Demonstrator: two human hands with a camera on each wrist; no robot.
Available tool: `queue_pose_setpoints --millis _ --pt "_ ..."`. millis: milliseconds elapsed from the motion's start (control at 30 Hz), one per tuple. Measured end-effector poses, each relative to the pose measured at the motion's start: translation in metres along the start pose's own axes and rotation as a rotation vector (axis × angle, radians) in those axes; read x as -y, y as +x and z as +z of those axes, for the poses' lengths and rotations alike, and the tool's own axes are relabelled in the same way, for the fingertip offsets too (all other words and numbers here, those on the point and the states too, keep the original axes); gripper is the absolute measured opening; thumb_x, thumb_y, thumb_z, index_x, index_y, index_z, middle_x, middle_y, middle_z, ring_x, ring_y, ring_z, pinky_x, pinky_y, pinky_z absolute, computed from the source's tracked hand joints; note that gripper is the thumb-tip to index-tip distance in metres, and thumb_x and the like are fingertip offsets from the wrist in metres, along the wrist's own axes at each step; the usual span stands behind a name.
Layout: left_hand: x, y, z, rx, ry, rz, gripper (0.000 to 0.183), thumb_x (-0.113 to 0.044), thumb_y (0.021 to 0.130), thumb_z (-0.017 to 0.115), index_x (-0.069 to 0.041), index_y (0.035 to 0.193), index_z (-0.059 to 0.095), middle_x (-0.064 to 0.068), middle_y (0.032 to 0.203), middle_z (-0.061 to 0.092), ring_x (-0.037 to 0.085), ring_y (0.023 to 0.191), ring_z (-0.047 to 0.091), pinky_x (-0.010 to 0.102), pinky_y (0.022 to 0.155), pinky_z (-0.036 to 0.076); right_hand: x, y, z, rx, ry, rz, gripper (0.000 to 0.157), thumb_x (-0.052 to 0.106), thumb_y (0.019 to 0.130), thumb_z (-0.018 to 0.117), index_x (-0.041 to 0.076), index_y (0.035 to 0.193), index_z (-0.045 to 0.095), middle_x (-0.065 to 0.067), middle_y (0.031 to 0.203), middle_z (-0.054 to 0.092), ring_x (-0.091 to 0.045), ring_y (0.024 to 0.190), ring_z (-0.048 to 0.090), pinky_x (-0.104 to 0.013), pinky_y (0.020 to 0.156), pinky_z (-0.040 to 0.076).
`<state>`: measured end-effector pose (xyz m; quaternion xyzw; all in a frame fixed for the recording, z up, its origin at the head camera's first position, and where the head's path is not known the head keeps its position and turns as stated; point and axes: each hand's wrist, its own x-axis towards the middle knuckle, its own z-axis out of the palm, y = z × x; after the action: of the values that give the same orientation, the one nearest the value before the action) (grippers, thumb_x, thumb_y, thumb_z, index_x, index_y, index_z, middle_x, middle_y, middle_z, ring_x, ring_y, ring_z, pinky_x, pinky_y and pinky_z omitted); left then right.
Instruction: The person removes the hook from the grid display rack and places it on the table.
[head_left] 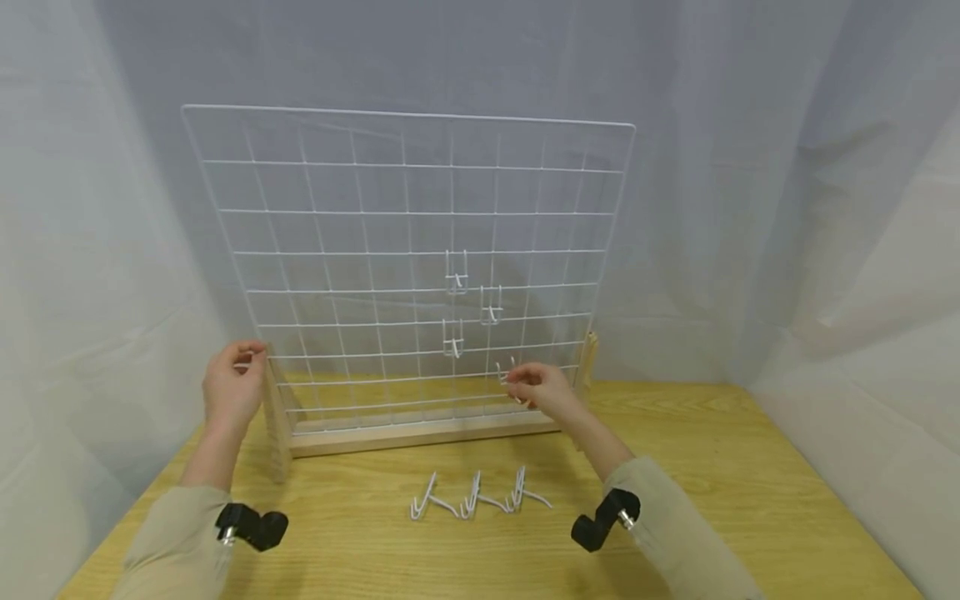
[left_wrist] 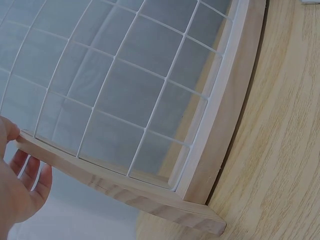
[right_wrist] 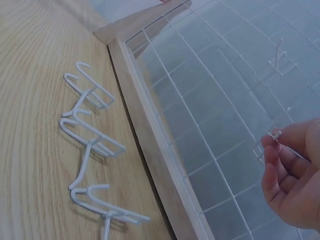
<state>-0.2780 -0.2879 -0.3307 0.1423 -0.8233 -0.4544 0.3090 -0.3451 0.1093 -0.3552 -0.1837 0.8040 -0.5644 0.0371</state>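
Observation:
A white wire grid panel [head_left: 405, 114] stands upright in a wooden stand [head_left: 435, 430]. My left hand [head_left: 235, 383] holds the top of the stand's left side post [left_wrist: 95, 177], thumb on one side and fingers beneath in the left wrist view. Between thumb and fingertips, my right hand [head_left: 546, 389] pinches a white wire hook [right_wrist: 272, 136] close in front of the grid's lower right part. Three similar hooks hang on the grid: an upper one [head_left: 457, 283], one lower to its right [head_left: 491, 315] and a lowest one [head_left: 453, 347].
Three more white wire hooks lie in a row on the wooden table before the stand: left [head_left: 428, 498], middle [head_left: 473, 497] and right [head_left: 519, 490]. The stand's right side post [head_left: 589, 358] is beyond my right hand. Pale sheeting [head_left: 750, 208] surrounds the table.

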Motion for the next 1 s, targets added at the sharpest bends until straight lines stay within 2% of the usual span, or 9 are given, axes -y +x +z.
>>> queue_pose_setpoints --millis 233,367,700,900,1000 --pt "0.001 0.002 0.0 0.016 0.015 -0.009 0.03 -0.02 0.096 0.043 0.0 0.114 0.057 0.015 0.109 0.049 0.016 0.086 0.045 0.026 0.069 0.038 -0.01 -0.007 -0.007 0.019 -0.003 -0.01 0.018 0.002 0.085 0.06 -0.009 0.099 0.059 -0.006 0.077 0.065 -0.02 0.069 0.057 -0.028 0.058 0.046" --pt "0.001 0.002 0.0 0.016 0.012 -0.009 0.03 -0.02 0.096 0.043 0.0 0.114 0.057 0.015 0.11 0.049 0.015 0.086 0.044 0.025 0.069 0.038 -0.019 -0.012 -0.012 0.037 -0.004 -0.023 0.018 0.001 0.084 0.061 -0.01 0.098 0.059 -0.002 0.074 0.063 -0.016 0.068 0.055 -0.029 0.057 0.045" --pt "0.002 0.002 0.0 0.013 0.01 -0.011 0.03 -0.019 0.096 0.044 0.0 0.114 0.057 0.015 0.111 0.05 0.015 0.086 0.045 0.024 0.069 0.038 -0.031 -0.027 -0.023 0.051 -0.001 -0.004 0.021 -0.002 0.084 0.06 -0.014 0.101 0.055 -0.004 0.076 0.062 -0.011 0.064 0.052 -0.024 0.055 0.042" --pt "0.001 0.002 0.0 0.017 0.014 -0.013 0.029 -0.019 0.096 0.044 -0.001 0.114 0.057 0.015 0.111 0.05 0.015 0.087 0.045 0.024 0.069 0.038 -0.038 -0.035 -0.03 0.072 -0.052 0.008 0.02 0.0 0.085 0.061 -0.011 0.1 0.056 -0.003 0.075 0.059 -0.013 0.063 0.05 -0.027 0.056 0.043" --pt "0.001 0.002 -0.001 0.019 0.017 -0.008 0.03 -0.019 0.096 0.043 0.0 0.114 0.057 0.015 0.111 0.05 0.016 0.087 0.046 0.025 0.069 0.038 -0.043 -0.039 -0.034 0.087 -0.06 0.001 0.02 0.0 0.085 0.061 -0.012 0.1 0.056 -0.008 0.076 0.06 -0.013 0.063 0.049 -0.028 0.055 0.043"
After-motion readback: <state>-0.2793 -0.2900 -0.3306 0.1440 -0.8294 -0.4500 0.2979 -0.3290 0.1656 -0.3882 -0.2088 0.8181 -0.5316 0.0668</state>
